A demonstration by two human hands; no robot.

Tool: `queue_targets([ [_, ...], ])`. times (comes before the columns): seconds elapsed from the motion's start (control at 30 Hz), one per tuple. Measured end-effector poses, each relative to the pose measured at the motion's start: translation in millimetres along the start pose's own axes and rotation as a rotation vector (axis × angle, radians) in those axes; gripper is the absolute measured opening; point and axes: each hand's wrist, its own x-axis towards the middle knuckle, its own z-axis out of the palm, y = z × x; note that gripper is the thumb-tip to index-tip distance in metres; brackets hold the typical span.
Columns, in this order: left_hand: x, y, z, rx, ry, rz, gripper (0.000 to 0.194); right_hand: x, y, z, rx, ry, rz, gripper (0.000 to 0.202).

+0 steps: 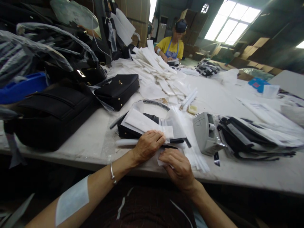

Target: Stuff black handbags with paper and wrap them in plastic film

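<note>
A black handbag (127, 130) lies on the table in front of me, with a strip of white padding (142, 120) across it. A dark wrapped handle (154, 103) arches behind the bag. My left hand (150, 146) presses on its front edge, with curled fingers gripping the end of the white padding. Just to the right and nearer the table edge, my right hand (179, 167) is closed on a small piece of translucent white sheet (161, 161). The palms and thumb tips are partly hidden. A white sheet is stuck on my left forearm.
Two black bags (118, 91) (54, 110) stand at left. A grey tape dispenser (201, 133) is right of the work, beside a stack of black and white pieces (251, 136). White strips (156, 66) are heaped behind. Across the table sits a person in yellow (163, 42).
</note>
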Motion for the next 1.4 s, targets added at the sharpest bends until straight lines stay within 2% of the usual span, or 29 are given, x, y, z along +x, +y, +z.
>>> queue_targets([
  [0.17,0,-5,-1.9,-0.04,0.017,0.014,0.015,31,2,-5,-0.075,-0.006,-0.116,0.017],
  [0.3,-4,-4,-0.4,-0.076,0.039,-0.014,0.018,30,17,-17,-0.153,0.098,-0.072,0.016],
  [0.4,-4,-3,-1.6,-0.112,0.029,-0.08,0.02,25,26,-21,-0.139,0.059,-0.006,0.015],
  [0.5,-3,-4,-10.8,-0.234,-0.047,-0.13,0.025,24,30,-20,-0.118,-0.002,0.033,0.015],
  [0.6,-1,-7,-24.2,-0.381,-0.149,-0.147,0.035,26,32,-19,-0.157,0.005,0.031,0.017],
  [0.67,1,-10,-31.8,-0.455,-0.16,-0.169,0.037,27,33,-19,-0.17,0.02,0.03,0.017],
  [0.73,4,-12,-36.9,-0.528,-0.162,-0.226,0.033,27,35,-18,-0.165,0.017,0.041,0.016],
  [0.83,12,-14,-38.8,-0.614,-0.202,-0.39,0.018,27,37,-17,-0.138,-0.013,0.06,0.014],
  [0.93,20,-15,-34.2,-0.56,-0.207,-0.489,0.011,28,39,-18,-0.13,-0.029,0.06,0.012],
  [1.17,24,-13,-20.3,-0.425,-0.195,-0.404,0.006,44,40,-23,-0.204,-0.096,-0.017,0.009],
  [1.4,19,-12,-20.6,-0.423,-0.204,-0.356,0.015,45,38,-25,-0.229,-0.158,-0.026,0.007],
])
